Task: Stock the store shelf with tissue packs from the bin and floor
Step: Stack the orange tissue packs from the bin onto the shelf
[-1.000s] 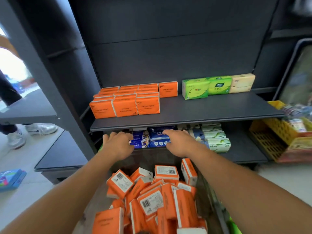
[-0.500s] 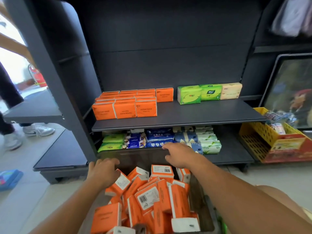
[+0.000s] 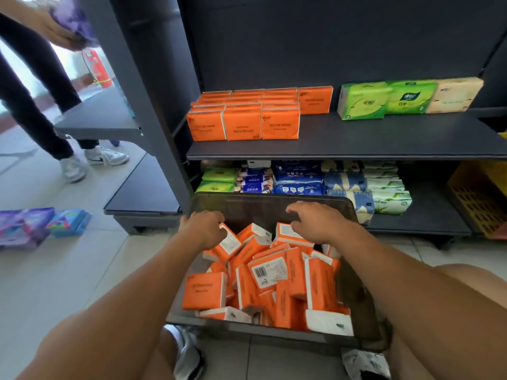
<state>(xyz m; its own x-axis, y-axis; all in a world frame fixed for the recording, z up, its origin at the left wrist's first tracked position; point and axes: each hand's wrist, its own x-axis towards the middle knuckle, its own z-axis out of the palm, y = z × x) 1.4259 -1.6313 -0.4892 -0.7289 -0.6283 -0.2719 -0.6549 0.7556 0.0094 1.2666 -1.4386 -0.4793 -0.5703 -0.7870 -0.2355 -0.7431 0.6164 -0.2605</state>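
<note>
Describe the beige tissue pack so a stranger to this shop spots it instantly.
Look at the dark shelf unit's upper shelf. Right of the orange packs, three packs stand in a row along the back. The beige pack is the rightmost, pale peach beside two green packs.

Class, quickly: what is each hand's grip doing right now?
Left hand: grips an orange tissue pack.
Right hand: open, over a second pack.

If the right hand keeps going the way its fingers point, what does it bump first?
The right hand would probably hit the orange tissue pack under its fingertips in the bin, though depth is unclear.
</note>
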